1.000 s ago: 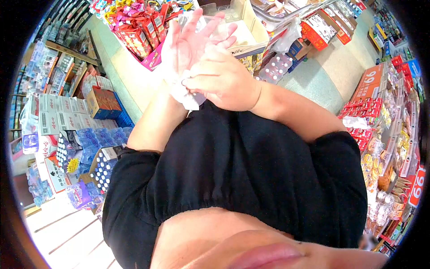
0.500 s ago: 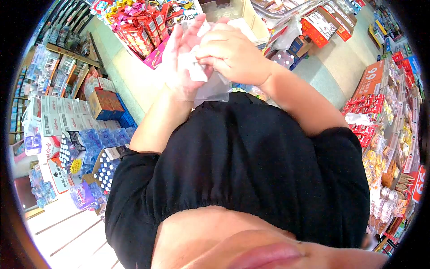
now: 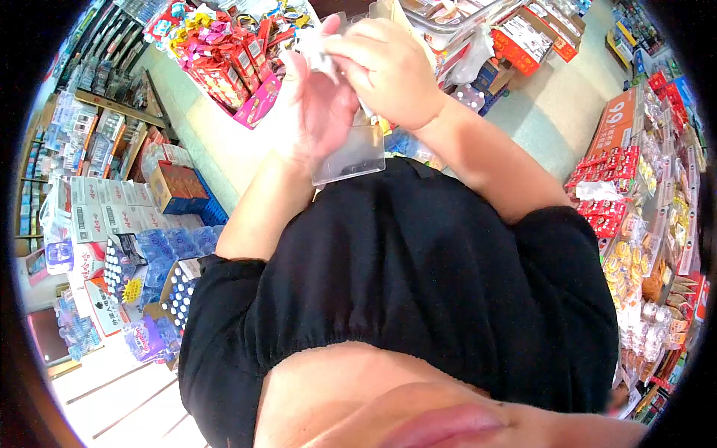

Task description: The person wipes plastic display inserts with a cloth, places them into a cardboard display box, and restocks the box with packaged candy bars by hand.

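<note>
My left hand (image 3: 325,116) is raised in front of my chest, palm turned up and fingers curled, the thumb upright against a crumpled white piece like tissue or thin film (image 3: 317,54). My right hand (image 3: 396,75) comes in from the right and pinches the same white piece between thumb and fingers. The white piece lies at the top of my left hand and hides some of its fingers. Below the left palm, beside the wrist, is a flat clear plastic sheet or lid (image 3: 351,157), tilted close to my black top. What supports it is hidden.
Red snack packets (image 3: 228,71) fill a display ahead left. Stacked cartons (image 3: 112,205) and shrink-wrapped bottles (image 3: 175,250) stand on the left. An orange-red price sign (image 3: 616,123) and hanging snack bags (image 3: 609,168) line the right. Open red boxes (image 3: 519,41) sit ahead right.
My left hand has gone from a flatter, open palm to curled fingers with the thumb raised. Both hands and the white piece have shifted upward, and the clear plastic has tilted.
</note>
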The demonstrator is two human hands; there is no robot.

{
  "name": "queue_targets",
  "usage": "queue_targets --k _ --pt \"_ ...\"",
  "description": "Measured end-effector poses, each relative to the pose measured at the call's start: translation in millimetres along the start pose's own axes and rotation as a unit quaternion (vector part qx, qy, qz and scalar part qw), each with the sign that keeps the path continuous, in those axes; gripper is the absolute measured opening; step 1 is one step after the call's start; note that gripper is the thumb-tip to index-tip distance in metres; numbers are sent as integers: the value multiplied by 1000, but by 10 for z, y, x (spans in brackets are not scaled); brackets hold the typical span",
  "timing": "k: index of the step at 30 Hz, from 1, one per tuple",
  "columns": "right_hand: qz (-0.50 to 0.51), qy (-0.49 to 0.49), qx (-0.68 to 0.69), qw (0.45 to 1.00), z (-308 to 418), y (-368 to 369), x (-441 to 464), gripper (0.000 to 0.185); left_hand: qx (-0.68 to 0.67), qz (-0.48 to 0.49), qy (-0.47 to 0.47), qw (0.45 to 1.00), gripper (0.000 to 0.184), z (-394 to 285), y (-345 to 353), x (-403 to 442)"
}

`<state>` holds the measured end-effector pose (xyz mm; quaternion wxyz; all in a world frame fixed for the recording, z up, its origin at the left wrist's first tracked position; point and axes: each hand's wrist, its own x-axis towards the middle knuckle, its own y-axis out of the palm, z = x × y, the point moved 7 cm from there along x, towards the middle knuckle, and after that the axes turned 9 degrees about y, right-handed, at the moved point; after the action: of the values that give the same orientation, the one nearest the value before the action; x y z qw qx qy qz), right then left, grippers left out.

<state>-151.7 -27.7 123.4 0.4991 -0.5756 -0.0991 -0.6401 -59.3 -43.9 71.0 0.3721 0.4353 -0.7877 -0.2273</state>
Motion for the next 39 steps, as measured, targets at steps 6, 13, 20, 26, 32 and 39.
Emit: queue_targets --k 6,13,20,26,32,39 --pt "25 92 7 995 -325 -4 -87 14 79 3 31 996 84 -33 -173 -16" --pt "36 125 201 971 -45 57 13 19 152 6 -5 988 75 29 -253 -66" --pt "20 256 286 923 -113 147 75 15 286 19 95 953 70 -87 -211 -53" --pt "41 337 368 866 -307 -1 208 9 284 -84 138 945 59 -203 -346 33" --pt "10 310 456 834 -519 25 197 10 281 -98 -54 953 26 -69 -404 -114" --pt "53 333 349 874 -426 215 -173 14 465 -152 38 871 23 -212 -420 -62"
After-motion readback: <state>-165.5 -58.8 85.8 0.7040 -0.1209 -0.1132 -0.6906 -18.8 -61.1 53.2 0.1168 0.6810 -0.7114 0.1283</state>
